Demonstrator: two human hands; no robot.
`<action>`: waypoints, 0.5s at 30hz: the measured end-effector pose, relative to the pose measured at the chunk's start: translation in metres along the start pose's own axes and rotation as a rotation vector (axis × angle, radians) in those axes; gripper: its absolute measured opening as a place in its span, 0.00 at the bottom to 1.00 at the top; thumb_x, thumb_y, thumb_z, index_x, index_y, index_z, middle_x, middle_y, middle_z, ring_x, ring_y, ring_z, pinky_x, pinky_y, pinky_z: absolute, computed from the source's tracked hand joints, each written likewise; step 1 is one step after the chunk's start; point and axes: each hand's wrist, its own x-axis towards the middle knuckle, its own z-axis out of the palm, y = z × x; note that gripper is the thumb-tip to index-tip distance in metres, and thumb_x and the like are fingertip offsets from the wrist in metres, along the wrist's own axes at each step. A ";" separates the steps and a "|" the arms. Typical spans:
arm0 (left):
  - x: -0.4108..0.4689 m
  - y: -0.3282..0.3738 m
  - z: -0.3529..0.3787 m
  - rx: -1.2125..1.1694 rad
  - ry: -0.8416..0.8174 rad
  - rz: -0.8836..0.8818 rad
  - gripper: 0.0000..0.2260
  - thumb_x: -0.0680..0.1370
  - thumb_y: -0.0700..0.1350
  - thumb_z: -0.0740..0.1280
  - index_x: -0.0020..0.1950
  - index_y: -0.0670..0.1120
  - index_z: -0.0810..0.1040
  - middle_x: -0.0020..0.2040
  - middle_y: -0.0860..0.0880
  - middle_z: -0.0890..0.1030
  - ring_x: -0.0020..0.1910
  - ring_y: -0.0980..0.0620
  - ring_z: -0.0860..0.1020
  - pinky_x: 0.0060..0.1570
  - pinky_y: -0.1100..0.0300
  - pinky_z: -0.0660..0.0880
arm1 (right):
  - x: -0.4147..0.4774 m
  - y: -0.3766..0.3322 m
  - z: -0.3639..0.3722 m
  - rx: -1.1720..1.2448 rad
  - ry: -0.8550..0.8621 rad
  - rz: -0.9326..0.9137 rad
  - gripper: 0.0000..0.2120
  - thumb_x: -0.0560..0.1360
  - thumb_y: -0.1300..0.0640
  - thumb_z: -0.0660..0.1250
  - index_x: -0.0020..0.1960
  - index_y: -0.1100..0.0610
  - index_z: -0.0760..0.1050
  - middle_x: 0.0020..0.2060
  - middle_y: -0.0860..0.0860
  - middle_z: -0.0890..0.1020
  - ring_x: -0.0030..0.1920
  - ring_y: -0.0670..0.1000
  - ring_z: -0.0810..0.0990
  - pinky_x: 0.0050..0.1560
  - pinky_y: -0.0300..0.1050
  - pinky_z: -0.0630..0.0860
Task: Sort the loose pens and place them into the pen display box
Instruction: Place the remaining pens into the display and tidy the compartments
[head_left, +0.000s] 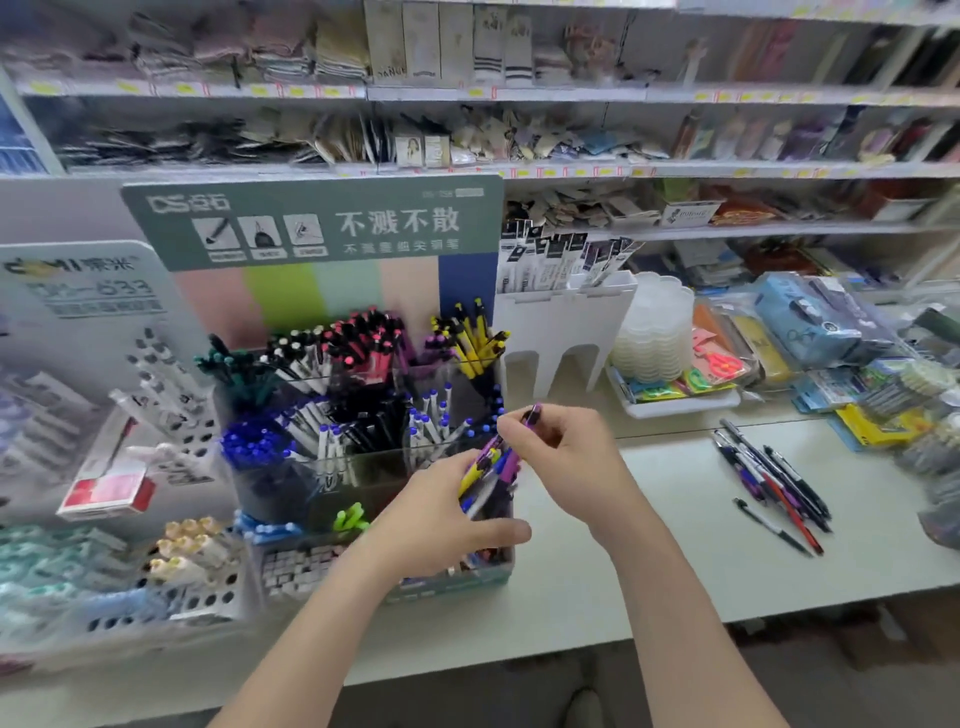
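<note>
The pen display box (322, 467) stands on the counter, a clear tiered box with compartments of black, blue, pink-tipped, yellow and purple pens under a green header card. My left hand (441, 514) grips a bundle of pens (488, 467), yellow, purple and blue, in front of the box's right side. My right hand (561, 452) pinches the top of a purple pen (530, 415) that rises out of that bundle. A pile of loose pens (774, 483) lies on the counter to the right, away from both hands.
A white perforated rack (171, 587) with markers stands left of the box. A white holder (561, 332), stacked plastic cups (654, 332) and packaged stationery (831, 332) sit behind and right. Shelves of goods fill the back. The counter's front edge (727, 608) runs near me.
</note>
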 end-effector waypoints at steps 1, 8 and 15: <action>-0.004 -0.005 -0.007 0.034 -0.006 0.002 0.21 0.71 0.65 0.79 0.59 0.65 0.77 0.49 0.59 0.83 0.41 0.58 0.82 0.37 0.59 0.81 | -0.003 -0.002 0.005 0.007 -0.036 0.018 0.11 0.82 0.48 0.72 0.46 0.53 0.87 0.35 0.58 0.84 0.34 0.46 0.75 0.41 0.45 0.72; -0.018 -0.023 -0.025 0.142 0.028 0.027 0.24 0.74 0.61 0.78 0.66 0.62 0.74 0.49 0.57 0.83 0.36 0.57 0.83 0.31 0.59 0.80 | -0.006 -0.022 0.034 0.064 -0.087 0.057 0.09 0.84 0.54 0.69 0.47 0.53 0.86 0.39 0.56 0.87 0.39 0.51 0.85 0.46 0.50 0.82; -0.012 -0.035 -0.038 0.059 0.209 0.010 0.15 0.80 0.58 0.72 0.64 0.64 0.71 0.46 0.54 0.82 0.31 0.54 0.78 0.31 0.59 0.75 | 0.031 -0.048 0.036 0.131 0.484 -0.183 0.10 0.86 0.50 0.63 0.49 0.49 0.79 0.43 0.45 0.88 0.43 0.49 0.86 0.52 0.57 0.82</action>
